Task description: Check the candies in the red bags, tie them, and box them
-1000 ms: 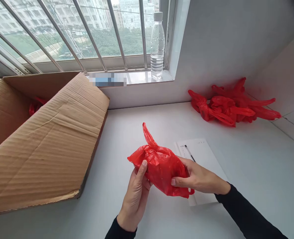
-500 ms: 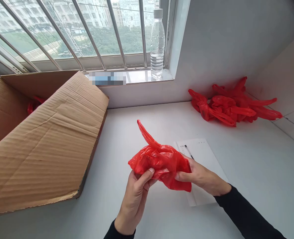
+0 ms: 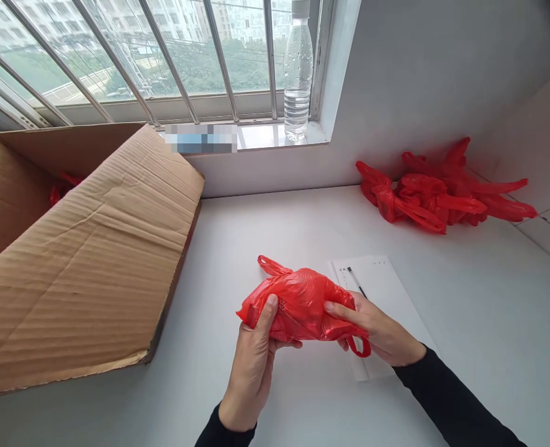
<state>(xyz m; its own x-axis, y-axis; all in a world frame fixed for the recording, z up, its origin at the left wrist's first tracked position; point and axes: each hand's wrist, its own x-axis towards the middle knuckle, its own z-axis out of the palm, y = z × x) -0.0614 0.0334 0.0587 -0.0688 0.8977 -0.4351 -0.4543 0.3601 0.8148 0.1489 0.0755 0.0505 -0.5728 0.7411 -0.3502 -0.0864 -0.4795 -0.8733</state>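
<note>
A crumpled red plastic bag (image 3: 303,301) is held above the white table, its bulging side facing up. My left hand (image 3: 254,360) grips its left end, thumb on top and fingers underneath. At the right end my right hand (image 3: 377,326) is closed on the same bag, with the thumb pressed on its upper side. One loop handle sticks out at the upper left, another hangs beside my right hand. Whatever the bag contains is hidden. Below and behind my right hand lie a sheet of paper (image 3: 391,292) and a pen (image 3: 357,282).
An open cardboard box (image 3: 98,267) stands at the left with something red inside. Several red plastic bags (image 3: 442,192) are heaped against the wall at the back right. A water bottle (image 3: 298,81) stands on the windowsill (image 3: 256,136) before a barred window.
The bag has been turned over in my hands; a smoother, bulging side now faces up. Its upper handle sits lower, and a second loop shows at the right. The view has shifted slightly.
</note>
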